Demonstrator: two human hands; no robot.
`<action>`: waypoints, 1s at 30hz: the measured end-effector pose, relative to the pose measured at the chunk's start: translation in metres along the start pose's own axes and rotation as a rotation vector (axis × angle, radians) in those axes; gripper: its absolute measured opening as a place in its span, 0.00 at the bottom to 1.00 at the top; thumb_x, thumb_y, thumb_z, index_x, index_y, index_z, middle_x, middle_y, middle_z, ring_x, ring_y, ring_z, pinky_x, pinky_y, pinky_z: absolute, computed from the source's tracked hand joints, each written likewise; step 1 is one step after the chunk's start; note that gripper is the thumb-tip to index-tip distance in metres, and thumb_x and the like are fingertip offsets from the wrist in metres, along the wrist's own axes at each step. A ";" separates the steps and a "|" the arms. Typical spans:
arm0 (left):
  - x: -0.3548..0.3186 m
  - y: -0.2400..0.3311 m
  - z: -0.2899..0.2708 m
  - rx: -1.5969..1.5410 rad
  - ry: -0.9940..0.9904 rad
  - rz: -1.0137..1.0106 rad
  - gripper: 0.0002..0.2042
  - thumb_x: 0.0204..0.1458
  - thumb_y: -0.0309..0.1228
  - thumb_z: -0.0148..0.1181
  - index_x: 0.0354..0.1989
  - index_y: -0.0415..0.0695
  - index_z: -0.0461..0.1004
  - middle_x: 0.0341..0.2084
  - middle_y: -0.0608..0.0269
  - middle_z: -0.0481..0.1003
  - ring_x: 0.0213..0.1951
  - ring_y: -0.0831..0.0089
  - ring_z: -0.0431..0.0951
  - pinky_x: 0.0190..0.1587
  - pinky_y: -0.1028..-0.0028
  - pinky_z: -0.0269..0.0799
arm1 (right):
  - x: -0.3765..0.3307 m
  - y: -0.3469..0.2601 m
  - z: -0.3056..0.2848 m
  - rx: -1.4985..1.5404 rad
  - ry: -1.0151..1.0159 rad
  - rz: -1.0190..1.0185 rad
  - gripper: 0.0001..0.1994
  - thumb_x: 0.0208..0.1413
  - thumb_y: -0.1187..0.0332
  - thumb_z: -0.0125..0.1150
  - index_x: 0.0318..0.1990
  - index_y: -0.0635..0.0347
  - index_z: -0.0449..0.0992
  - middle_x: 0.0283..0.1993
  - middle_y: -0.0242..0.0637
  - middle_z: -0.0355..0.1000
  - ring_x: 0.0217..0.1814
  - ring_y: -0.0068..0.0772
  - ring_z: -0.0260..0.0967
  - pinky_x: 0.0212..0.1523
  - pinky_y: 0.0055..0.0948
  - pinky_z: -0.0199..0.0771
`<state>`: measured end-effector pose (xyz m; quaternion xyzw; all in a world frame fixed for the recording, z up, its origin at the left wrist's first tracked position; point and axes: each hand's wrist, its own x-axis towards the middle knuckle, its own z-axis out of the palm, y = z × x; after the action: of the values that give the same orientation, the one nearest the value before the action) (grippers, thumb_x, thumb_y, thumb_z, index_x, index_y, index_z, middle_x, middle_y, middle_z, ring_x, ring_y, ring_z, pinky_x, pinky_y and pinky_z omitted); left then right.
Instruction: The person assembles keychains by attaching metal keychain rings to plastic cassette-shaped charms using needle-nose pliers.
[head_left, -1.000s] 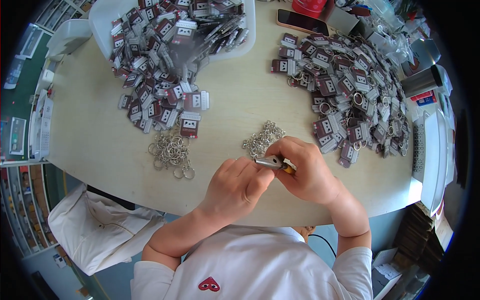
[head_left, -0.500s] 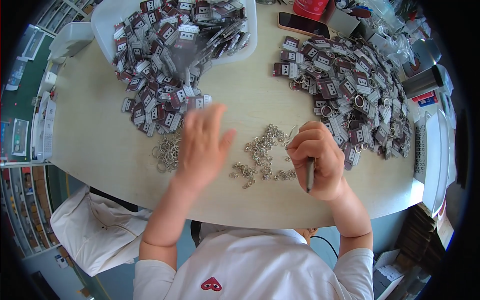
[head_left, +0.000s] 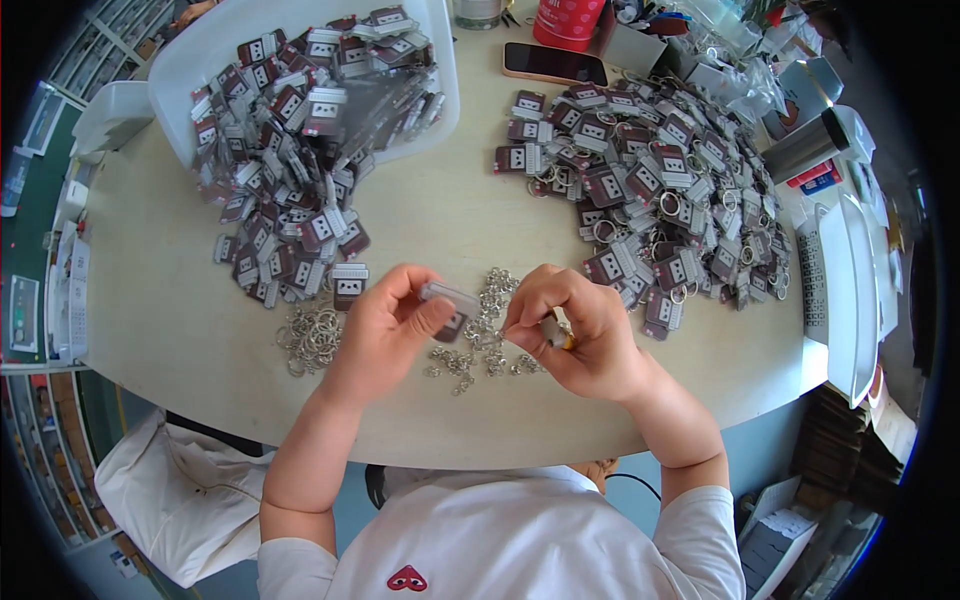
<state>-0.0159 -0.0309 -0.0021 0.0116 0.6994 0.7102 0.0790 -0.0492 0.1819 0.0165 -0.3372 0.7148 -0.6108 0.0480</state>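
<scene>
Here we see bare table only in a strip between the two heaps of brown tags, while our hands work close to the near edge above a scatter of small metal rings. Our left hand pinches one bagged brown tag in its fingers; our right hand is curled shut around a small tool with a yellow tip, mostly hidden. A white tray spills bagged tags at far left, and a phone lies flat at the far edge.
</scene>
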 end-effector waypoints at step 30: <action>-0.028 0.016 0.019 0.902 -0.027 0.886 0.08 0.39 0.32 0.64 0.28 0.49 0.74 0.28 0.73 0.74 0.27 0.77 0.74 0.33 0.76 0.64 | 0.002 -0.017 -0.002 -0.136 -0.219 -0.268 0.13 0.31 0.82 0.58 0.29 0.58 0.70 0.29 0.34 0.67 0.32 0.37 0.64 0.35 0.35 0.65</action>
<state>0.0130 -0.0155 0.0168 0.3411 0.8579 0.3105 -0.2263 -0.0448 0.1823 0.0333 -0.4963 0.6937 -0.5216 0.0210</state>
